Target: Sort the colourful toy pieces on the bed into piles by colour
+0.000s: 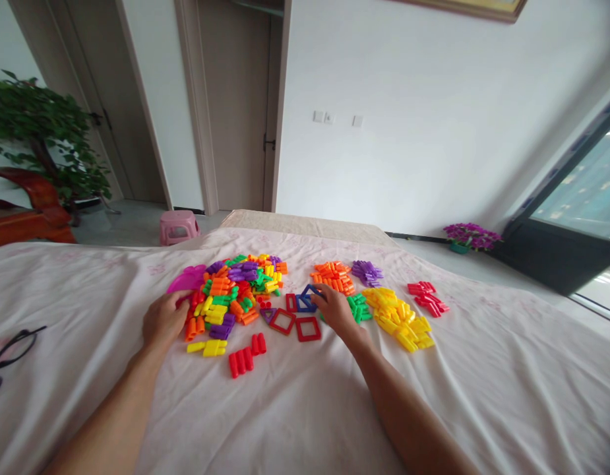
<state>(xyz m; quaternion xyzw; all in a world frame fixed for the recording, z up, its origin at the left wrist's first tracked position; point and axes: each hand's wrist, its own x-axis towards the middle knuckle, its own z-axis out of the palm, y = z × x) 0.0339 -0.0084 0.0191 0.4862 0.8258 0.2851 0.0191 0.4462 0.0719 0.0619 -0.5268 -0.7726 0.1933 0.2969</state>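
Observation:
My right hand is closed, its fingertips pinching a blue frame-shaped tile above other tiles. Close by lie another blue frame tile and red square frames. My left hand has its fingers curled at the left edge of a mixed pile of plastic tube blocks. Beside those fingers are red blocks and a pink plastic piece with a scalloped edge; what they grip, if anything, is hidden. Loose red blocks and yellow blocks lie before the pile.
Sorted heaps lie to the right: orange, purple, green, yellow and red. Eyeglasses rest at the far left of the wrinkled cloth. Beyond stands a pink stool.

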